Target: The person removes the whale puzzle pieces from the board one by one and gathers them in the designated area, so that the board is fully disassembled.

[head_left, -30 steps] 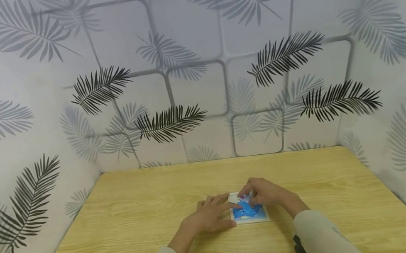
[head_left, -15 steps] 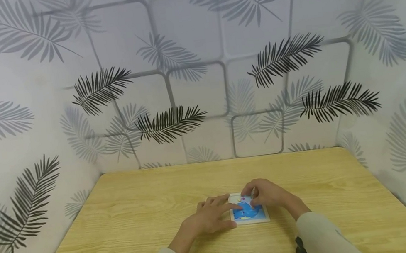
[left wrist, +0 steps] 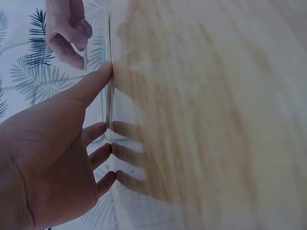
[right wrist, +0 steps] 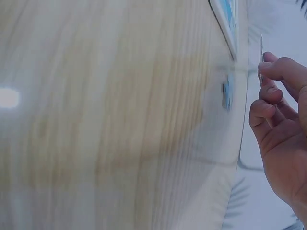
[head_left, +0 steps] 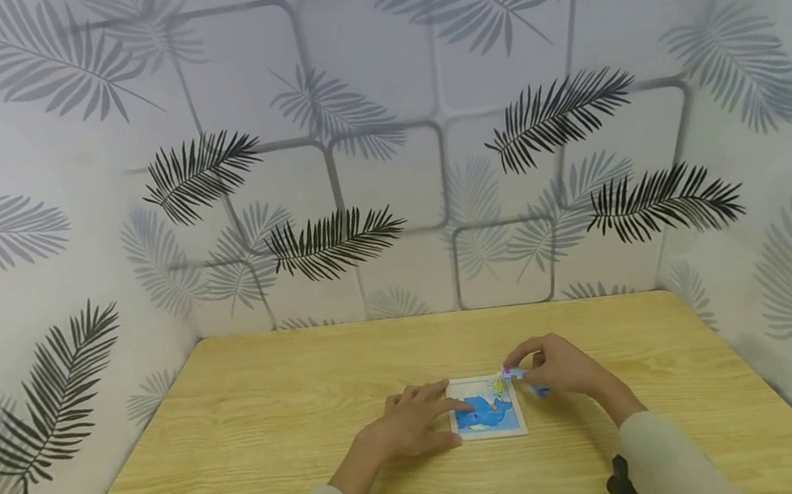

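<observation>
A small square picture puzzle (head_left: 494, 434) with a pale rim and a blue whale lies flat on the table. My left hand (head_left: 409, 423) rests at its left side with fingers fairly straight; the index finger lies over the picture, and the thumb touches the lower left corner. Just beyond the upper right corner, my right hand (head_left: 564, 366) pinches a thin puzzle piece (head_left: 512, 372), blue with a pink spot. The right wrist view shows this piece (right wrist: 261, 57) edge-on and raised off the table. Below that hand, a blue piece (right wrist: 227, 93) lies on the table beside the puzzle.
The wood-grain table (head_left: 273, 391) extends around the puzzle on every side. Behind it and along both sides stands a pale wall (head_left: 398, 263) patterned with leaves. Dark straps or devices (head_left: 621, 482) show at the sleeves.
The right hand has moved from over the puzzle to the right, lifting a piece away. A yellow sun in the picture's upper right now shows. The left hand has stayed in place.
</observation>
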{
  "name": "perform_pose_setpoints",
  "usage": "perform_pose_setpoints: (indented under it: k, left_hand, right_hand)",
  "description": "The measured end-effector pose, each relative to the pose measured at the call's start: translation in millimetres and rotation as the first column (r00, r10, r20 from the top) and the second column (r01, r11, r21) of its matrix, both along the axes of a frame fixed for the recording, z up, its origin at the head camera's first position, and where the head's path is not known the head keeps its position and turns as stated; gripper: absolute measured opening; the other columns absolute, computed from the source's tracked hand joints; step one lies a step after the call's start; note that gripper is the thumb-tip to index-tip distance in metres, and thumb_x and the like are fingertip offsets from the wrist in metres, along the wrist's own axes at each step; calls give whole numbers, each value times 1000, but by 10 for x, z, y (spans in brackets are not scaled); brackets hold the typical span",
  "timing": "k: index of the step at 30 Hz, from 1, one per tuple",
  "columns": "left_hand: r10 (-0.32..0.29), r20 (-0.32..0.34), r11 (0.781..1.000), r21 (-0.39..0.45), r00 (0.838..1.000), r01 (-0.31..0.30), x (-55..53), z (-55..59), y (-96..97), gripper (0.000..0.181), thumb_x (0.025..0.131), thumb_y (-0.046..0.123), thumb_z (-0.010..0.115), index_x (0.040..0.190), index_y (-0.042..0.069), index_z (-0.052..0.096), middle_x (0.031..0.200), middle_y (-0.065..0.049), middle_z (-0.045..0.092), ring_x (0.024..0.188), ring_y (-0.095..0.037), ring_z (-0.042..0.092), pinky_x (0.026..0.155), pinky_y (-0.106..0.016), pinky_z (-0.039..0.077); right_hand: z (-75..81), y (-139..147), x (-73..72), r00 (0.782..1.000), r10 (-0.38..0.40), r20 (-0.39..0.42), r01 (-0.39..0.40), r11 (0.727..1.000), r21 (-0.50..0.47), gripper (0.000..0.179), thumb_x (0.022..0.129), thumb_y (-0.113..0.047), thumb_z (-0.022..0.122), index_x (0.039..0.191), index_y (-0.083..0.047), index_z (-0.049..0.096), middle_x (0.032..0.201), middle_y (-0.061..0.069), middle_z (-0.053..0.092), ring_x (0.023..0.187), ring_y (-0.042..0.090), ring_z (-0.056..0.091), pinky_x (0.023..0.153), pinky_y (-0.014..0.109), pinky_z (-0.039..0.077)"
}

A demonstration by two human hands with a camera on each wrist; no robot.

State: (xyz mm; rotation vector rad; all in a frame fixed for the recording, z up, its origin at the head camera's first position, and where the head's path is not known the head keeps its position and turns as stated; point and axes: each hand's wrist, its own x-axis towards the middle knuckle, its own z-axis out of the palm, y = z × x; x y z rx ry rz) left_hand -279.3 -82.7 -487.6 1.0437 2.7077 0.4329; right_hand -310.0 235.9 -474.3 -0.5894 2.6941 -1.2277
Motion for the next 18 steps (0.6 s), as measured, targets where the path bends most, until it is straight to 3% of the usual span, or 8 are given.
perform_pose_setpoints:
  k: [5,10,18]
  left_hand:
    - [-4,-8,1000,-7,1000,4,31,67,2,51,104,52,58,153,42,49,170,-10,28,147,-41,34,109,-63,31]
    - [-3,0,1000,-14,1000,3,44,81,8,51,105,51,57,154,40,48,170,-10,27,148,-39,33,109,-62,30]
    - [16,15,1000,-14,1000,-16,56,102,16,52,103,53,59,153,43,48,171,-6,26,149,-36,33,111,-61,29]
  right_hand:
    - [36,231,20,999,-21,-29,21,1000,-2,30,88,1,69,113,-11,78,94,10,68,55,8,32,51,25,32]
    - [31,407,62,998,-43,-53,43,999,2,26,90,1,72,112,-10,79,115,12,71,58,7,34,53,25,33]
    - [16,656,129,996,-76,-53,77,997,17,25,89,0,74,112,-8,78,115,13,70,57,6,36,52,23,33]
